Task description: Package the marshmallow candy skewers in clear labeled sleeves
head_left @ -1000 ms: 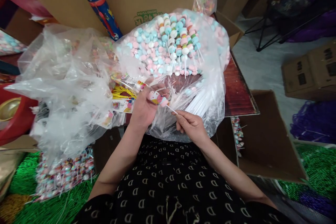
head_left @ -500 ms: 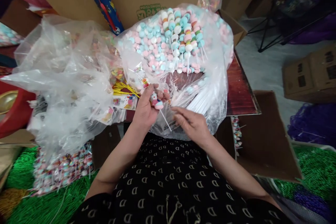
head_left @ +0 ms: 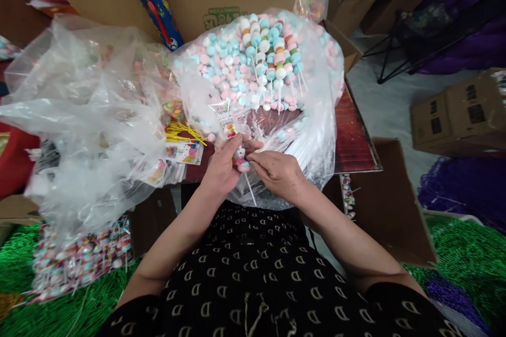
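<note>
A marshmallow skewer [head_left: 242, 164] in a clear wrapper lies across my left hand [head_left: 223, 166], whose fingers are closed around it. Its white stick points down toward my lap, while the wrapper's top with coloured sweets sticks out above the thumb. My right hand [head_left: 276, 171] is closed in a pinch against the skewer's lower right side; whatever its fingertips grip is hidden. Behind both hands spreads a clear plastic bag [head_left: 320, 152] with white sticks [head_left: 294, 145]. Loose pink, blue and white marshmallows [head_left: 229, 71] fill its far part, with several finished skewers [head_left: 272, 50] on top.
Yellow twist ties [head_left: 184, 131] and printed cards [head_left: 184, 152] lie left of my hands. A large crumpled plastic bag [head_left: 87, 116] covers the left side. Cardboard stands behind; an open carton [head_left: 387, 205] is at the right, beyond the red table edge [head_left: 356, 137].
My right hand has moved left and now touches the skewer, its fingers pinched together. My left hand still holds the skewer. The whole view has shifted slightly.
</note>
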